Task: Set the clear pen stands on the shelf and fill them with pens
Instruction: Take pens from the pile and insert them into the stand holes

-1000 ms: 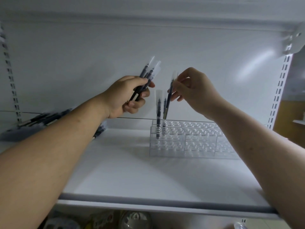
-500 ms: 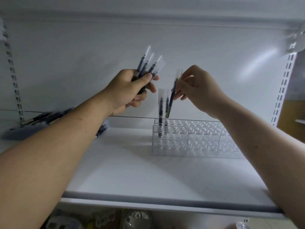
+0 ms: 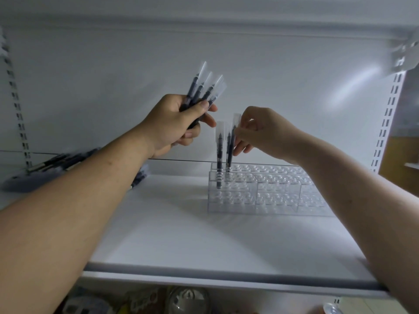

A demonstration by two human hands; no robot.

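A clear stepped pen stand (image 3: 267, 191) with many round holes sits on the white shelf (image 3: 181, 234), right of centre. Two dark pens (image 3: 219, 152) in clear sleeves stand upright in holes at its left end. My right hand (image 3: 263, 132) pinches the top of another sleeved pen (image 3: 231, 146) whose tip is at a hole in the stand's back row, beside them. My left hand (image 3: 174, 123) is raised to the left of the stand and grips a fanned bundle of several sleeved pens (image 3: 204, 89).
A blurred pile of more dark pens (image 3: 56, 164) lies at the shelf's far left, partly behind my left forearm. Slotted metal uprights (image 3: 387, 118) run down both sides of the back wall. Packaged goods (image 3: 188, 300) show on the level below the shelf's front edge.
My right hand has lowered its pen from above the stand down to a back-row hole. My left hand has lifted its bundle a little and fanned the pens more upright.
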